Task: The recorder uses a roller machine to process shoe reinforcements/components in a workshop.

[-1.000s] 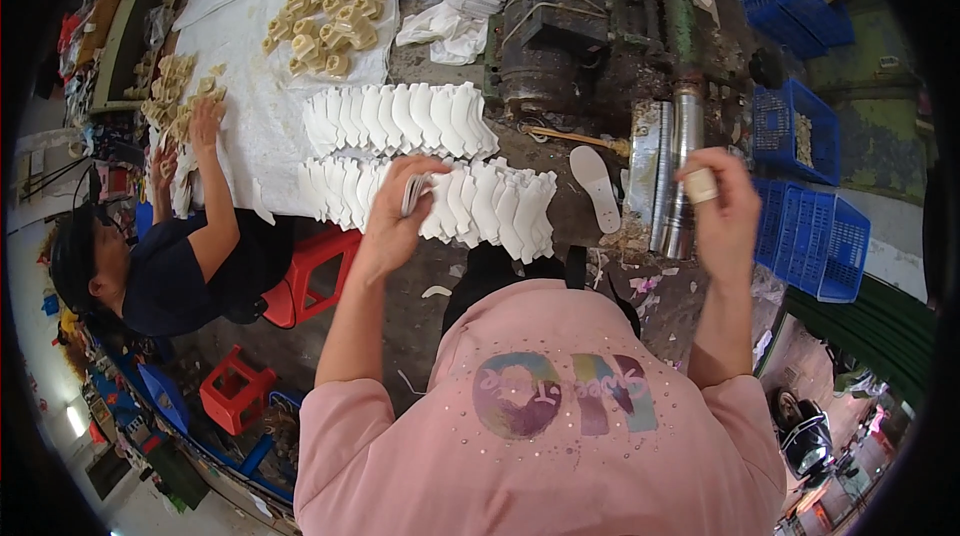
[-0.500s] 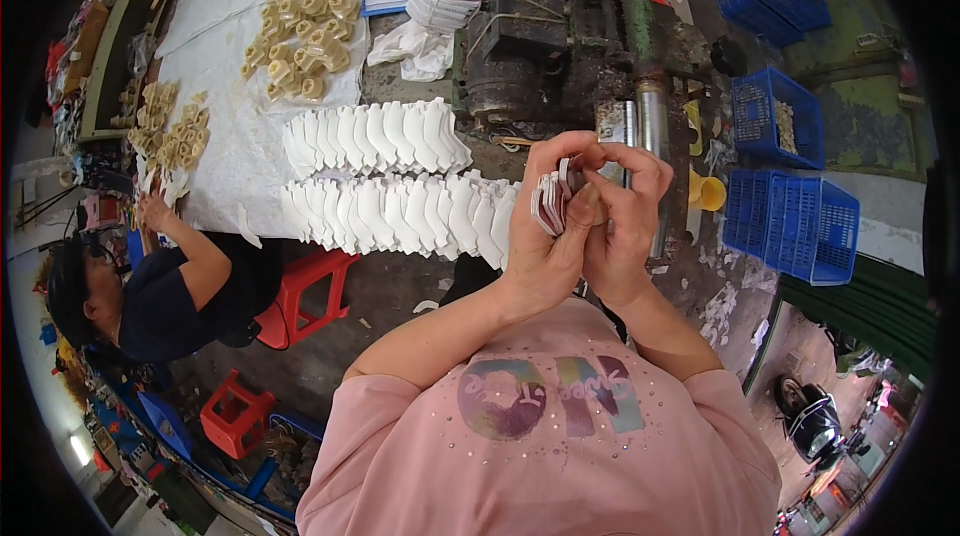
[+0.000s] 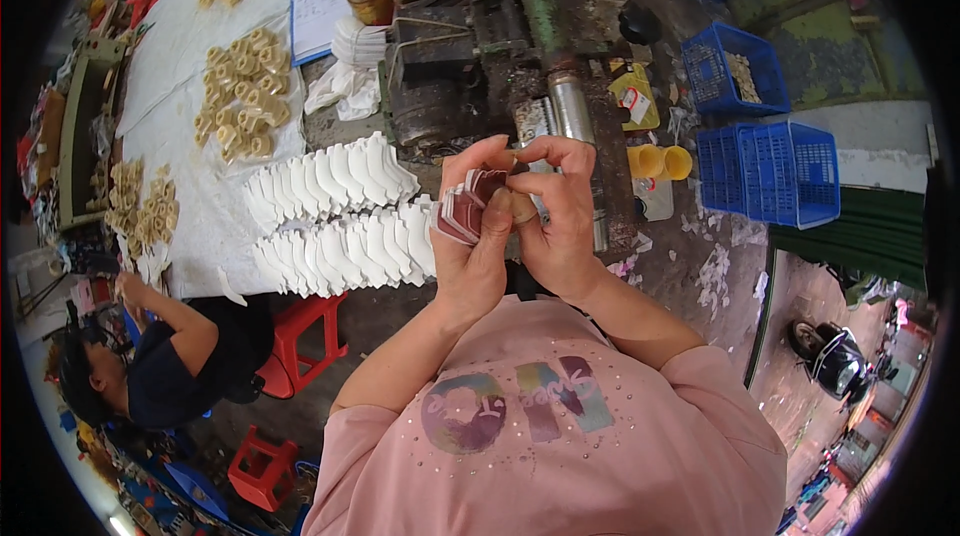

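In front of my chest, my left hand point(image 3: 473, 271) grips a small stack of flat pieces point(image 3: 468, 208) with dark reddish-brown faces and white edges. The thumb lies across them. My right hand point(image 3: 560, 226) meets it at the right end of the stack, fingers bent and pinched together. What sits between those fingertips, if anything, is too hidden to name. To the left of my hands, two rows of white curved pieces stand packed on edge, a back row point(image 3: 335, 176) and a front row point(image 3: 345, 254).
Beyond my hands stands a dark greasy machine point(image 3: 430, 76) with a steel cylinder point(image 3: 571, 108). Cream-coloured fittings point(image 3: 245, 96) lie on a white sheet point(image 3: 165, 111). Blue crates point(image 3: 815, 171) stand right, near yellow cups point(image 3: 676, 163). A co-worker point(image 3: 150, 356) sits left, beside a red stool point(image 3: 305, 341).
The view has shifted, so the bench scene sits differently. My left hand has tilted the stack, showing more of its reddish-brown faces. My right fingers stay at its end.
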`<state>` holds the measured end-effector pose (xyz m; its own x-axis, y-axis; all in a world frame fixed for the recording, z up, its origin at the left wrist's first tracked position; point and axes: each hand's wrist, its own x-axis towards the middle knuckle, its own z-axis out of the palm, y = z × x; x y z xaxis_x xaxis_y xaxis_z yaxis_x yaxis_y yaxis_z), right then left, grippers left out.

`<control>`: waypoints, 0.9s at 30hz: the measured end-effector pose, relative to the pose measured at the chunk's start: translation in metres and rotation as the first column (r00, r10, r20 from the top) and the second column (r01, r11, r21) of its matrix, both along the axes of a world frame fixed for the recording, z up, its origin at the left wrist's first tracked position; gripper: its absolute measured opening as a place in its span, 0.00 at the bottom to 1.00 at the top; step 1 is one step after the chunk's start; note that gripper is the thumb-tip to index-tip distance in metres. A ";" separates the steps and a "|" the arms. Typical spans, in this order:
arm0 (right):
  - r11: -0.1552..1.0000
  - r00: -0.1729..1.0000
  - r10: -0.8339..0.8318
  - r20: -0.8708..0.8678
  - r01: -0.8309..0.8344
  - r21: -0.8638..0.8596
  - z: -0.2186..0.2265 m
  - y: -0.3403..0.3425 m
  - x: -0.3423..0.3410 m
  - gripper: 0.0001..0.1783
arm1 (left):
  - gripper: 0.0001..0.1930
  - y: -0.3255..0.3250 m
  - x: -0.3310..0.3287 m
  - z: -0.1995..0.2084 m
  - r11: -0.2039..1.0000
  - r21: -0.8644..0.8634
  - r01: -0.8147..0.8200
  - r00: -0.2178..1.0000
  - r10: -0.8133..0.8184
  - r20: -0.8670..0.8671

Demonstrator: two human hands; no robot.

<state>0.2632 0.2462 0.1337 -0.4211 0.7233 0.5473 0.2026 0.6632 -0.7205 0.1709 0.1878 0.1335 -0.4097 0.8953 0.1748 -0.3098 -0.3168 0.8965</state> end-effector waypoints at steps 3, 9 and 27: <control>0.993 0.996 0.075 -0.050 -0.080 -0.087 0.002 0.006 0.006 0.06 | 0.21 -0.002 0.000 0.006 0.989 -0.129 0.066 0.994 -0.054 0.094; 0.944 0.989 0.105 -0.100 -0.131 -0.302 0.025 0.058 0.051 0.08 | 0.22 0.000 -0.034 -0.018 0.956 -0.292 -0.004 0.980 0.062 0.187; 0.968 0.930 -0.063 0.362 0.144 -0.203 0.030 0.088 0.095 0.05 | 0.28 0.006 -0.037 -0.025 0.919 -0.390 0.051 0.695 -0.313 -0.647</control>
